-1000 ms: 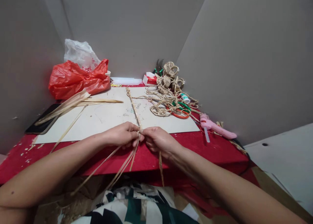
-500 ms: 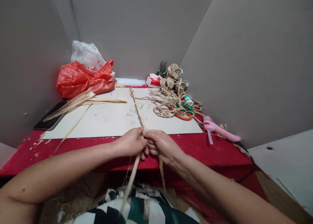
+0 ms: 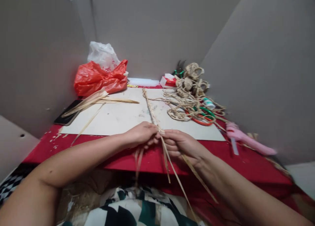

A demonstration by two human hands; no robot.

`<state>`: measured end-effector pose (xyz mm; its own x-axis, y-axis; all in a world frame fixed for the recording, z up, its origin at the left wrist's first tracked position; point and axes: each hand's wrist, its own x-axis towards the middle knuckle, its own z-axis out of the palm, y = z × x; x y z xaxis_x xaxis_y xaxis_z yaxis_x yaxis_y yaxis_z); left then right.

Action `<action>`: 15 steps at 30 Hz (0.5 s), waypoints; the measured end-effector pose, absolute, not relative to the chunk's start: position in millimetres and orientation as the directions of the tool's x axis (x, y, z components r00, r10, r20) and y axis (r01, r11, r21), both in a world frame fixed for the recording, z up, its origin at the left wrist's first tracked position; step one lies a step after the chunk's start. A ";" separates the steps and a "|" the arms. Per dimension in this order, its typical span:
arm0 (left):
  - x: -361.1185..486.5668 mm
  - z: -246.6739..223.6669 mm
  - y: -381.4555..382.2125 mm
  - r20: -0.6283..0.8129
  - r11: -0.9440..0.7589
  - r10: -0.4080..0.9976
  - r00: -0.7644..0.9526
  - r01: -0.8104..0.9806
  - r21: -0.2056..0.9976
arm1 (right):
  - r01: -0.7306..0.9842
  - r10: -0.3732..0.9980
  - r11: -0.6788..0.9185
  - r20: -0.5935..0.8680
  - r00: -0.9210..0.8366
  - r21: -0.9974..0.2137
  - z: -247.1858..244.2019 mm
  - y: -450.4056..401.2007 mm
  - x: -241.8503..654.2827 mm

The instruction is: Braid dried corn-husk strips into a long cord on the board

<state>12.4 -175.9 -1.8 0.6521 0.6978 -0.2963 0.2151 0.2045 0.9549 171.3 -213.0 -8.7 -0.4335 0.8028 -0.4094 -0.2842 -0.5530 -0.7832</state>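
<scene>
A straw-coloured braid [image 3: 151, 111] runs from the far side of the white board [image 3: 118, 117] toward me, its near end between my hands. My left hand [image 3: 145, 134] is closed, pinching the braid from the left. On the right, my right hand [image 3: 180, 144] is closed too, thumb and finger at the braid's near end, other fingers curled. Loose strands [image 3: 176, 170] hang below both hands over the table's front edge. Exactly which strand each finger grips is hidden.
Dry husk leaves [image 3: 86, 102] lie across a black phone [image 3: 67, 114] at left, before a red plastic bag [image 3: 100, 78]. Tangled twine cord [image 3: 182, 98], scissors [image 3: 203, 121], pliers [image 3: 180, 68] and a pink glue gun [image 3: 246, 139] occupy the right. Grey walls stand behind.
The camera view has turned left, so everything sits further right. A pale strand that hung down toward the left now slants down to the right. Both hands stay at the braid's end.
</scene>
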 end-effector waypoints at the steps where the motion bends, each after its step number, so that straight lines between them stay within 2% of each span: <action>1: 12.2 -0.8 -176.1 -0.287 0.174 0.706 0.647 0.234 0.957 | -0.259 0.799 -0.548 -0.406 -0.443 -0.796 -8.8 -211.8 173.0; 5: 9.9 1.3 -171.3 -0.245 0.058 0.722 0.647 0.296 0.953 | -0.059 0.803 -0.467 -0.395 -0.446 -0.882 -9.4 -208.2 180.7; 7: 9.9 2.1 -169.8 -0.262 0.034 0.703 0.661 0.337 0.941 | 0.096 0.846 -0.324 -0.334 -0.415 -0.941 -9.2 -207.5 183.1; 9: 10.6 3.0 -170.0 -0.299 0.052 0.681 0.668 0.364 0.930 | 0.280 0.894 -0.109 -0.217 -0.391 -0.954 -8.4 -207.5 184.0; 12: 12.3 3.3 -172.0 -0.361 0.139 0.666 0.653 0.367 0.920 | 0.542 0.918 0.167 -0.071 -0.391 -0.824 -6.2 -208.7 183.5; 15: 13.8 1.1 -173.2 -0.385 0.210 0.673 0.632 0.335 0.918 | 0.706 0.922 0.257 -0.052 -0.384 -0.659 -3.9 -211.3 183.3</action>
<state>13.8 -173.2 1.1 0.6319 0.6730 -0.3845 0.3354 0.2098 0.9184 183.3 -211.3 -3.9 -0.3840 0.9219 -0.0517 0.7064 0.2572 -0.6594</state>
